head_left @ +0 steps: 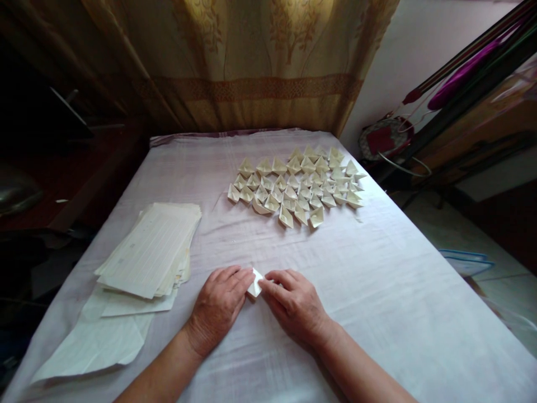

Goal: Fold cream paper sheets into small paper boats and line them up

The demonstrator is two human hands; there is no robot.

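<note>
A small piece of folded white paper [254, 285] lies on the cloth-covered bed between my two hands. My left hand [221, 302] holds its left side, with the fingers together and their tips on the paper. At the right edge, my right hand [297, 302] grips it between thumb and curled fingers. Part of the paper is hidden beneath my fingertips. Beyond my hands, many small folded paper boats [289, 190] stand close together in uneven rows.
A stack of loose paper sheets [151, 246] lies to the left, some lined. A patterned curtain [251, 61] hangs behind the bed [377, 313]. Dark furniture [75, 173] stands at the left; a bag [386, 137] hangs beyond the right edge.
</note>
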